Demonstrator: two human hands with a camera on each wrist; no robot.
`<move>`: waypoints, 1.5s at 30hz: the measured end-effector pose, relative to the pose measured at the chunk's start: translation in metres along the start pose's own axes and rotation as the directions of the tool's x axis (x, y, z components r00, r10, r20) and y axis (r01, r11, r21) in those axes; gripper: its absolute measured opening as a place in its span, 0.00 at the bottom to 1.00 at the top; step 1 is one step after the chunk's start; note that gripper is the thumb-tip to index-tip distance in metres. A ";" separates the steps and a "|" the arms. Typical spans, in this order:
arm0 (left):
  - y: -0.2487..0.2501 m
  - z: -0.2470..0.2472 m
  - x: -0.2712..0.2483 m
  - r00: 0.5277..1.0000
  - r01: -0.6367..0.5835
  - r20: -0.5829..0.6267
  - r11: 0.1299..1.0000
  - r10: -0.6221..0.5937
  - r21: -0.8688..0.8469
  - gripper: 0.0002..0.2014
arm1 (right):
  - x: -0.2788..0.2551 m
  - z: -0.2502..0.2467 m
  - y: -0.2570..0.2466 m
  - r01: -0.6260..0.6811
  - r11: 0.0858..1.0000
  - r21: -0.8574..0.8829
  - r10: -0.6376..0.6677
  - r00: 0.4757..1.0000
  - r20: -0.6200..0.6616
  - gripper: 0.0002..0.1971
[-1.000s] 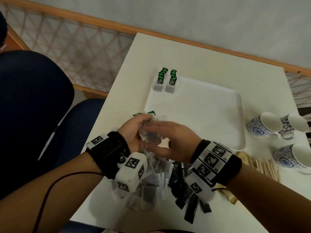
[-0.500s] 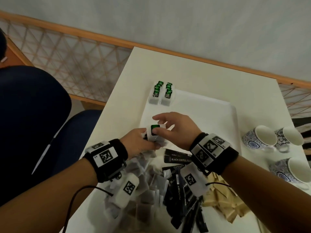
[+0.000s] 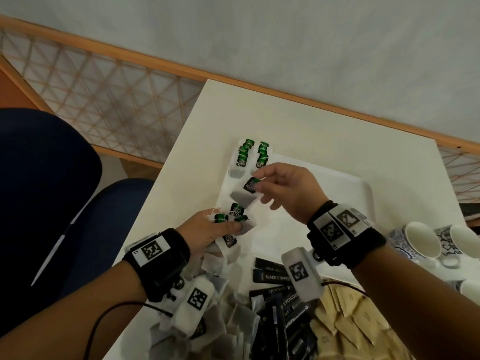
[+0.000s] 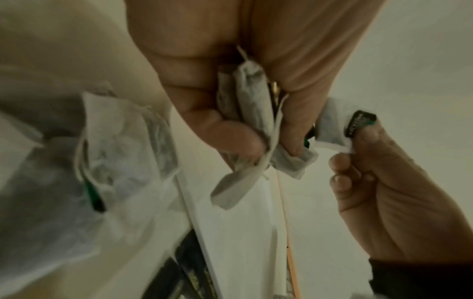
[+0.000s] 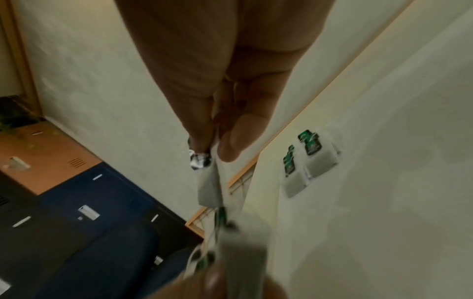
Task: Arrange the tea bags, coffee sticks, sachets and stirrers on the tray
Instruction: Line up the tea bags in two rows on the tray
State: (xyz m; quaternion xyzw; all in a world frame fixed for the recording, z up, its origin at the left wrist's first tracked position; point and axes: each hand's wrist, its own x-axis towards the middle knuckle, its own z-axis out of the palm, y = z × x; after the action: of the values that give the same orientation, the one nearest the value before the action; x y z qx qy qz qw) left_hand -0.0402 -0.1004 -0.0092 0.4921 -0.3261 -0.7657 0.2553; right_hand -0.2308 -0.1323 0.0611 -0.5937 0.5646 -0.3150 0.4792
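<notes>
My right hand (image 3: pixel 257 185) pinches a single tea bag (image 3: pixel 245 194) by its green tag, above the near left part of the white tray (image 3: pixel 337 188). In the right wrist view that tea bag (image 5: pixel 208 187) hangs from thumb and finger. My left hand (image 3: pixel 223 227) grips a bunch of tea bags (image 3: pixel 235 222) at the tray's near left corner; the bunch (image 4: pixel 252 113) shows crumpled in the left wrist view. Two rows of green-tagged tea bags (image 3: pixel 250 157) lie at the tray's far left corner. Loose tea bags (image 3: pixel 228 315), black coffee sticks (image 3: pixel 275 279) and tan sachets (image 3: pixel 345 320) are heaped near me.
Blue-patterned cups (image 3: pixel 418 242) stand right of the tray. A dark blue chair (image 3: pixel 46 190) stands left of the table. A wooden rail (image 3: pixel 285 96) runs behind the table's far edge. The tray's right part is bare.
My right hand has lifted one tea bag away from the bunch in my left hand and carried it forward toward the rows at the tray's far left corner. The head view has tilted down.
</notes>
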 end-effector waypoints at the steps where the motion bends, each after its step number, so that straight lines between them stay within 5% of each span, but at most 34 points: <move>1: -0.002 -0.002 0.001 1.000 0.006 0.000 1.000 -0.006 -0.002 0.16 | 0.005 -0.003 0.004 0.006 1.000 -0.014 -0.006 1.000 -0.021 0.10; 5: -0.008 -0.012 0.004 0.999 0.008 -0.031 1.000 -0.008 0.027 0.39 | 0.025 -0.006 0.023 -0.011 0.986 -0.169 0.001 0.998 -0.062 0.10; 8: -0.003 -0.018 0.009 0.999 -0.043 -0.029 0.999 0.043 0.031 0.18 | 0.042 -0.001 0.034 -0.053 0.950 -0.307 0.051 0.999 -0.013 0.07; 12: 0.010 -0.022 0.017 0.997 -0.070 -0.036 0.997 0.071 0.041 0.22 | 0.065 0.007 0.037 -0.062 0.925 -0.376 0.095 0.993 0.069 0.05; 17: 0.022 -0.025 0.030 0.993 -0.076 -0.091 0.995 0.081 0.066 0.05 | 0.094 0.018 0.039 -0.094 0.913 -0.397 0.133 0.989 0.072 0.06; 29: 0.033 -0.035 0.049 0.990 -0.073 -0.107 0.989 0.087 0.130 0.16 | 0.123 0.019 0.048 -0.064 0.865 -0.498 0.049 0.998 -0.043 0.12; 33: 0.031 -0.033 0.053 0.989 -0.082 -0.111 0.989 0.096 0.125 0.29 | 0.100 0.018 0.036 -0.022 0.924 -0.382 0.019 1.000 -0.011 0.09; 37: 0.033 -0.028 0.052 0.990 -0.087 -0.095 0.986 0.101 0.145 0.18 | 0.073 0.021 0.028 -0.087 0.960 -0.265 0.140 0.973 0.186 0.09; 45: 0.032 -0.022 0.049 0.988 -0.078 -0.115 0.976 0.102 0.201 0.11 | 0.066 0.012 0.023 -0.107 0.994 -0.035 0.108 0.993 0.037 0.05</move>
State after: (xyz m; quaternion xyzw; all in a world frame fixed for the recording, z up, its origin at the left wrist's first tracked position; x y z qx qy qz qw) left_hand -0.0362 -0.1615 -0.0208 0.5464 -0.4054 -0.6853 0.2597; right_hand -0.2174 -0.1917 0.0242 -0.5763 0.5915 -0.2678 0.4963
